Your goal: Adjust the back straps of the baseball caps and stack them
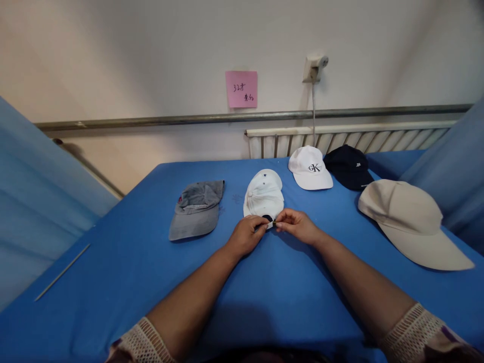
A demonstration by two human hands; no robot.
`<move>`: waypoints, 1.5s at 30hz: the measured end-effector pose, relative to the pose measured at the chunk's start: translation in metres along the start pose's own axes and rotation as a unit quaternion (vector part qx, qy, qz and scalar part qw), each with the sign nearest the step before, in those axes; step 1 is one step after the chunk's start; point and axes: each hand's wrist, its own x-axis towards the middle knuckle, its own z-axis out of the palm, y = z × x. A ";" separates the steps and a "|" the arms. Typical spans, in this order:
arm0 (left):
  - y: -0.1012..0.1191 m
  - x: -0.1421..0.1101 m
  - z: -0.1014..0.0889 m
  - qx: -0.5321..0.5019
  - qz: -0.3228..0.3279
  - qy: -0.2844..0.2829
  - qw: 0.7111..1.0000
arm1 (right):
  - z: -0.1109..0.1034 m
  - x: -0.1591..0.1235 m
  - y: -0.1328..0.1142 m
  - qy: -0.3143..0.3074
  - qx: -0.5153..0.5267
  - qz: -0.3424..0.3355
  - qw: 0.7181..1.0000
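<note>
Fingers of your left hand and those of your right hand pinch the back strap of the pale cap, one hand at each side of its opening. That pale cap lies on the blue worktop, its strap end toward you. Left of the pale cap sits a grey cap; beyond it to the right are a white cap with black lettering and a black cap, with a beige cap farther right and nearer you.
</note>
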 end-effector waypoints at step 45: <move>0.000 0.000 0.004 0.011 0.013 0.028 0.999 | 0.002 -0.002 0.005 0.002 -0.025 -0.007 1.000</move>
